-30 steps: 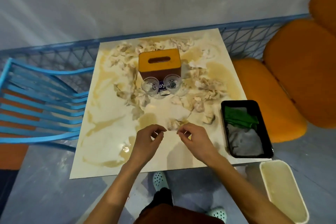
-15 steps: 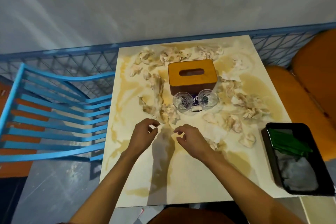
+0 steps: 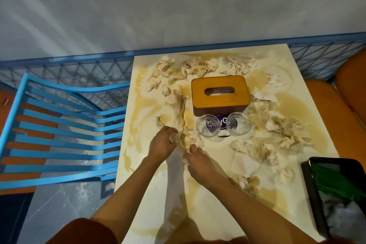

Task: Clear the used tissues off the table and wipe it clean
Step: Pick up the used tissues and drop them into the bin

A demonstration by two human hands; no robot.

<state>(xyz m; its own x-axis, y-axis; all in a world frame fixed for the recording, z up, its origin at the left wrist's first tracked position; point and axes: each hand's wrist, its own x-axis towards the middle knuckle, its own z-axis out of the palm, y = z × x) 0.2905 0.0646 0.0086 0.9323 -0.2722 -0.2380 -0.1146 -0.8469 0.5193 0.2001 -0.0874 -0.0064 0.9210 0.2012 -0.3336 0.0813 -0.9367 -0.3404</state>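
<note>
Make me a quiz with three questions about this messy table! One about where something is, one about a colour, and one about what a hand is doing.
1. Where do the two glasses stand?
A. right against the near side of the tissue box
B. inside a tray
C. on a seat

2. What colour is the chair beside the table?
A. red
B. blue
C. green

3. What is the left hand doing?
A. holding a glass
B. lying flat on the table
C. gripping used tissues

Answers:
1. A, because both glasses sit side by side just in front of the wooden box.
2. B, because its slats and frame are bright blue.
3. C, because its fingers curl round crumpled paper left of the glasses.
</note>
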